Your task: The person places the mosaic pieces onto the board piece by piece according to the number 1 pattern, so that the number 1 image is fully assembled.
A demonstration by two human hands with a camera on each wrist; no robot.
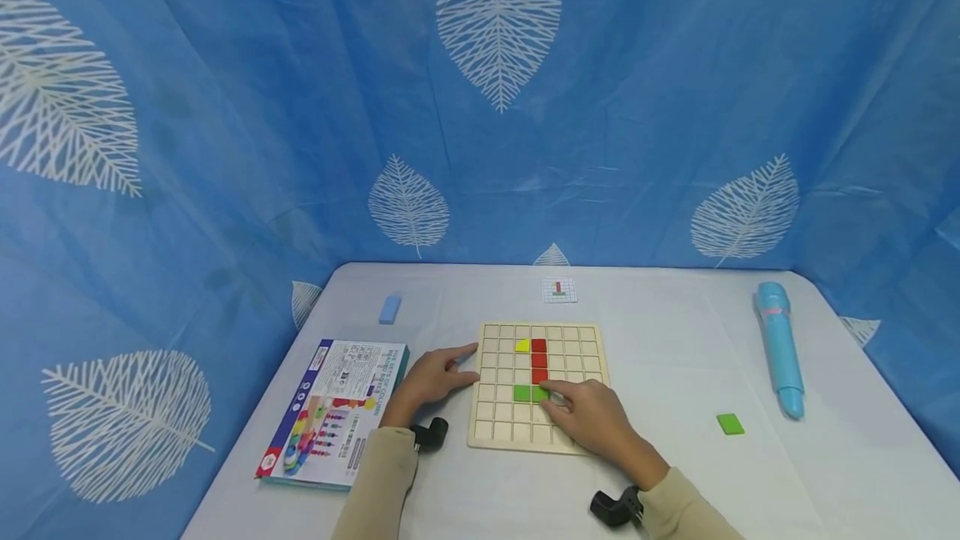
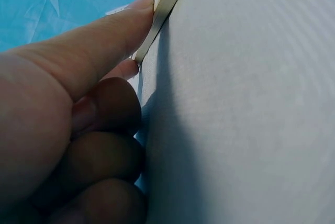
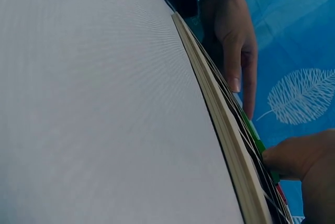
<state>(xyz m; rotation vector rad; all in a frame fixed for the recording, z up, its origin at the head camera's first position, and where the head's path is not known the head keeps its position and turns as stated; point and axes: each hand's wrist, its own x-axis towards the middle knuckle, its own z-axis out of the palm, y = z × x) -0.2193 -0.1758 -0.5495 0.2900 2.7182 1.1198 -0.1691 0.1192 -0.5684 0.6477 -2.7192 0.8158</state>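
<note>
A square wooden grid board (image 1: 503, 432) lies on the table. On its grid, three red tiles (image 1: 539, 361) form a column, with a yellow piece (image 1: 522, 346) left of the top one. Below are a green tile (image 1: 521, 393) and, to its right, a second green tile (image 1: 537, 395). My right hand (image 1: 592, 415) reaches over the board's right side and pinches that second tile with thumb and index finger. At the board's left edge my left hand (image 1: 433, 376) touches with thumb and index fingertips; its other fingers (image 2: 112, 156) are bent beneath.
A printed game box (image 1: 337, 407) lies at left, with a small blue block (image 1: 390, 309) behind it. Beyond the board is a pattern card (image 1: 559, 290). To the right are a loose green tile (image 1: 730, 424) and a light-blue torch-shaped object (image 1: 782, 352). Blue curtains (image 1: 600, 148) surround the table.
</note>
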